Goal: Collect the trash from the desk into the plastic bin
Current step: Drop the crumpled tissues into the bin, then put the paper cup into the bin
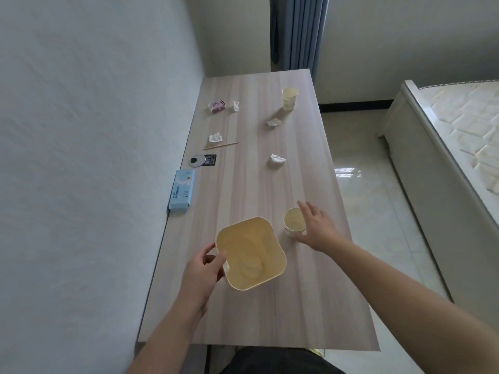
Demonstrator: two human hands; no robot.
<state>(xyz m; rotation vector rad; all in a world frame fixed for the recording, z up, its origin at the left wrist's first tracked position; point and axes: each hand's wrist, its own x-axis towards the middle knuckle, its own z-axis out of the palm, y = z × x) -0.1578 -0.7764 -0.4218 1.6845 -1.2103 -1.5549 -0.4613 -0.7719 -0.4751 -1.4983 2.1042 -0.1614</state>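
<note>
A yellow plastic bin [266, 240] stands near the front of the wooden desk [251, 190]; my left hand [204, 268] grips its left rim. A paper cup [293, 220] stands just right of the bin, and my right hand [314, 228] is open around its right side, fingers spread, touching or nearly touching it. Further back lie crumpled tissues [277, 160], [273, 122], [215, 137], [236, 106], a thin wooden stick [221, 146], a purple wrapper [217, 106] and a second paper cup [289, 98].
A blue tissue pack [181, 193] and a black card with a round white disc [203, 160] lie along the desk's left edge by the wall [94, 157]. A bed [453, 136] stands to the right across a tiled floor. Curtains [297, 31] hang behind the desk.
</note>
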